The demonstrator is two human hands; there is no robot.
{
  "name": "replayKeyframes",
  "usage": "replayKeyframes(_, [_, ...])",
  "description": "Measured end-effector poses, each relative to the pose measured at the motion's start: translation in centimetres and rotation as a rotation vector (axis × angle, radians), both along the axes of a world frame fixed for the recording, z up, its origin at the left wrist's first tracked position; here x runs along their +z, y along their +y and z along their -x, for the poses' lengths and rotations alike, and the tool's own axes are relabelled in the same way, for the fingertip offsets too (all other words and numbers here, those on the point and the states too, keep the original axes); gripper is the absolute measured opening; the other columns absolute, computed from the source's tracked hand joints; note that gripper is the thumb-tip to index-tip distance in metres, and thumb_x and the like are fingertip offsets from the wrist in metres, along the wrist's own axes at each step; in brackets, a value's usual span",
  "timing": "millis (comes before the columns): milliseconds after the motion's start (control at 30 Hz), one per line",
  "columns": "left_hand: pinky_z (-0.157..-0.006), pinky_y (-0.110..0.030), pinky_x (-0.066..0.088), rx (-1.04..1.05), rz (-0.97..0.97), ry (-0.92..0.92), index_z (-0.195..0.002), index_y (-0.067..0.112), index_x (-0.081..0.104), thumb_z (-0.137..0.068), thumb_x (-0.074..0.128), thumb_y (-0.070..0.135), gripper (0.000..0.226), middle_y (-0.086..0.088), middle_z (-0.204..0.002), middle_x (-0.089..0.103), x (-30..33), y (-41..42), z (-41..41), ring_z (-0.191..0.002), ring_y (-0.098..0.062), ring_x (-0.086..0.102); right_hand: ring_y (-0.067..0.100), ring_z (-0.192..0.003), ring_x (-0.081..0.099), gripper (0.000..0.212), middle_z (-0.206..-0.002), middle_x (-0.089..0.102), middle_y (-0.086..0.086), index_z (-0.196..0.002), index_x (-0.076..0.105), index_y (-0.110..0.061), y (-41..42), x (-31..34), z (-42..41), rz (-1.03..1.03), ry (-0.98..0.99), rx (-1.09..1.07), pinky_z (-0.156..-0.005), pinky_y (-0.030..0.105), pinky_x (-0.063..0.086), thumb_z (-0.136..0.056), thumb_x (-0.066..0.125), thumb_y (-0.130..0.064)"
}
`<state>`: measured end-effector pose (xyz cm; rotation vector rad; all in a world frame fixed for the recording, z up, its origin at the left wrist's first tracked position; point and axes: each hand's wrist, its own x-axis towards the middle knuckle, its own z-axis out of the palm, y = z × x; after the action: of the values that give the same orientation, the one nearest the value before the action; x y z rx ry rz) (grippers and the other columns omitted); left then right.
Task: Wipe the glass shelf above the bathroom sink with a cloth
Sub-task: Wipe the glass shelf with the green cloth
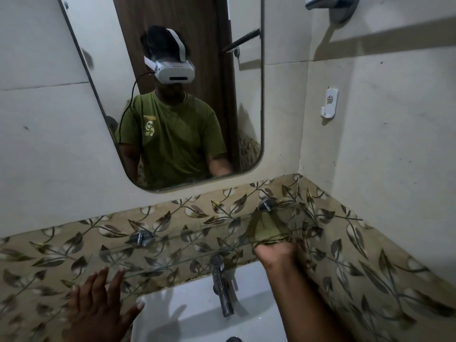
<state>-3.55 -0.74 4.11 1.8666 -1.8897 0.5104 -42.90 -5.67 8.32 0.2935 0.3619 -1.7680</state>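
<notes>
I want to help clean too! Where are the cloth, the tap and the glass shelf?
cloth (267, 230): head view, its middle fold.
tap (220, 280): head view, its upright body.
glass shelf (172, 257): head view, bare front edge.

Your right hand (275, 253) far right, forearm stretched up and away, fingers curled out of sight — grip on something, back of hand toward you. Your left hand (98, 302) near left — open, fingers spread, palm down, holding nothing.

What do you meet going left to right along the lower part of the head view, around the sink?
Left hand, open with fingers spread → left shelf bracket → tap → right hand pressing the green cloth on the glass shelf.
</notes>
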Motion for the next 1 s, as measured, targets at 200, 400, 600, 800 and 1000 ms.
replayKeyframes(200, [-0.109, -0.065, 0.030, -0.038, -0.090, 0.031, -0.142, 0.022, 0.044, -0.086, 0.022, 0.084, 0.086, -0.029, -0.136, 0.057, 0.0, -0.3, -0.6, -0.127, -0.045, 0.048, 0.041, -0.121, 0.058, 0.066, -0.127, 0.068, 0.020, -0.126, 0.069, -0.016, -0.8, -0.8, -5.7, -0.017, 0.062, 0.116, -0.102, 0.054, 0.044, -0.096, 0.035, -0.064])
replayKeyframes(400, [-0.112, -0.061, 0.024, -0.109, -0.208, 0.018, -0.145, 0.023, 0.042, -0.086, 0.021, 0.085, 0.088, -0.026, -0.140, 0.053, -0.2, -1.3, -1.6, -0.131, -0.044, 0.042, 0.041, -0.118, 0.061, 0.065, -0.120, 0.070, 0.024, -0.128, 0.068, -0.014, -1.2, -0.6, -10.5, -0.071, 0.078, 0.248, -0.109, 0.054, 0.039, -0.098, 0.033, -0.059])
replayKeyframes(600, [-0.121, -0.043, -0.002, -0.188, -0.333, -0.022, -0.151, 0.023, 0.038, -0.092, 0.020, 0.078, 0.083, -0.024, -0.145, 0.052, 0.2, -1.0, -2.4, -0.136, -0.040, 0.034, 0.044, -0.118, 0.064, 0.057, -0.133, 0.065, 0.019, -0.128, 0.069, -0.011, -0.9, -1.2, -16.1, 0.030, 0.078, 0.369, -0.109, 0.054, 0.041, -0.097, 0.037, -0.048])
replayKeyframes(800, [-0.119, -0.046, 0.006, -0.248, -0.327, -0.039, -0.157, 0.024, 0.032, -0.093, 0.023, 0.079, 0.085, -0.021, -0.152, 0.047, 0.4, -0.6, -3.3, -0.141, -0.038, 0.032, 0.043, -0.130, 0.054, 0.060, -0.140, 0.059, 0.020, -0.137, 0.061, -0.011, -0.3, -0.5, -22.2, 0.109, 0.125, 0.515, -0.106, 0.058, 0.042, -0.097, 0.044, -0.052])
replayKeyframes(1000, [-0.119, -0.050, 0.012, -0.293, -0.340, -0.017, -0.159, 0.028, 0.026, -0.091, 0.022, 0.083, 0.088, -0.017, -0.160, 0.038, 0.0, -0.5, -4.6, -0.146, -0.039, 0.034, 0.043, -0.134, 0.049, 0.066, -0.141, 0.057, 0.023, -0.142, 0.056, -0.007, 0.9, 0.8, -25.7, 0.109, 0.184, 0.577, -0.115, 0.058, 0.031, -0.093, 0.048, -0.049])
